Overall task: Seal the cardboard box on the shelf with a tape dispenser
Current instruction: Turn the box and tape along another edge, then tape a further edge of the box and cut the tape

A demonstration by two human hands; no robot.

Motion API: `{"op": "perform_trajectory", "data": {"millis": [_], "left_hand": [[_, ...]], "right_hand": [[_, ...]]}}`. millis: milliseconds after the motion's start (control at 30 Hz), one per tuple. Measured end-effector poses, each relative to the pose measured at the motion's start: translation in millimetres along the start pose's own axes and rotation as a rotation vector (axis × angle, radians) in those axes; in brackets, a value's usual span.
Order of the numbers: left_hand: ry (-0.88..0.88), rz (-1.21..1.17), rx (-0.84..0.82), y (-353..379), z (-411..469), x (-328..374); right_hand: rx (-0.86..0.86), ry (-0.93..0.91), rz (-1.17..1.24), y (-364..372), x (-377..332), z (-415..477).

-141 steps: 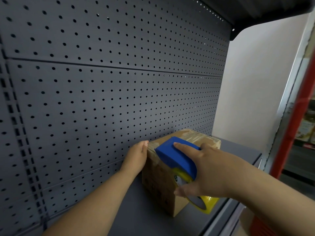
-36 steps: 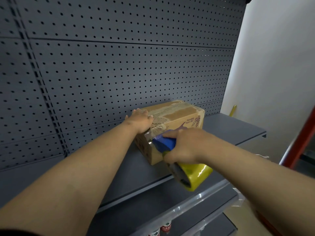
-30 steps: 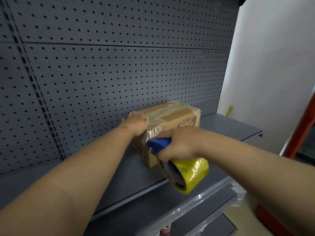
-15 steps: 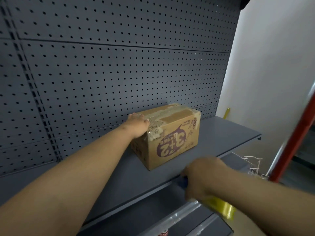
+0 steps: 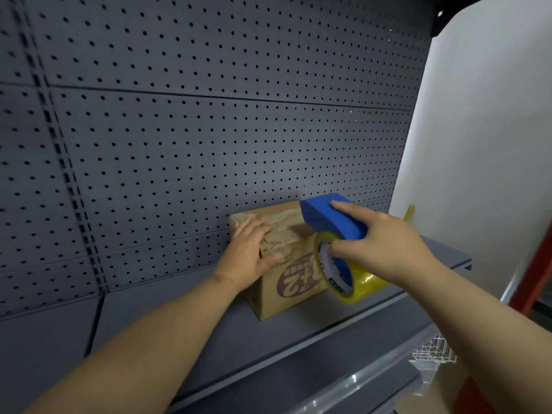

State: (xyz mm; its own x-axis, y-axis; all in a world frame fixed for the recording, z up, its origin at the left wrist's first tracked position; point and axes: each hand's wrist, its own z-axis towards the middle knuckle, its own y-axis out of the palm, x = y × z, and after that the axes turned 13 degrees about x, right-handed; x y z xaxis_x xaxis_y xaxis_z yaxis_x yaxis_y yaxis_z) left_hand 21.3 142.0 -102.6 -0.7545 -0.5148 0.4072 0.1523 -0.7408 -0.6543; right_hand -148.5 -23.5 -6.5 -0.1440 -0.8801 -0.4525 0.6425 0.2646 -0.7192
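Note:
A brown cardboard box with a purple "3+2" print stands on the grey shelf against the pegboard. Clear tape strips cover its top near the left corner. My left hand lies flat on the box's top left corner, thumb down over the front face. My right hand grips a blue tape dispenser with a yellowish tape roll. The dispenser's blue head sits above the far right part of the box top. Whether it touches the box is hidden.
A dark grey pegboard wall rises behind the shelf. A white wall is to the right, with a small yellow object by the shelf's far end. A clear shelf-edge strip and white wire rack lie below. A red post stands right.
Half a second ago my right hand was low, in front of the shelf edge. It has risen with the dispenser to the box's far right top. My left hand stays on the corner.

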Motion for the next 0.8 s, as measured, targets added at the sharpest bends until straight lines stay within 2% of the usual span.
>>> {"op": "perform_trajectory", "data": {"millis": [200, 300, 467, 600, 733, 800], "left_hand": [[-0.112, -0.056, 0.184, 11.2, 0.2, 5.7], [-0.125, -0.083, 0.141, 10.1, 0.4, 2.7], [-0.133, -0.045, -0.07, -8.0, 8.3, 0.2], [-0.148, -0.038, -0.061, -5.1, 7.1, 2.9], [-0.132, -0.019, 0.034, 7.0, 4.5, 5.5], [-0.131, -0.011, 0.004, 5.0, 5.5, 5.3]], "right_hand": [[0.003, -0.014, 0.113, -0.4, 21.5, -5.5], [-0.017, -0.036, 0.137, -0.4, 32.3, -9.4], [-0.028, -0.039, 0.178, -1.0, 46.6, -9.9], [-0.019, -0.045, 0.215, -1.9, 50.8, 5.1], [0.021, -0.061, 0.273, -9.0, 48.2, 28.6], [0.033, -0.083, 0.328, -13.7, 45.3, 42.4]]}}
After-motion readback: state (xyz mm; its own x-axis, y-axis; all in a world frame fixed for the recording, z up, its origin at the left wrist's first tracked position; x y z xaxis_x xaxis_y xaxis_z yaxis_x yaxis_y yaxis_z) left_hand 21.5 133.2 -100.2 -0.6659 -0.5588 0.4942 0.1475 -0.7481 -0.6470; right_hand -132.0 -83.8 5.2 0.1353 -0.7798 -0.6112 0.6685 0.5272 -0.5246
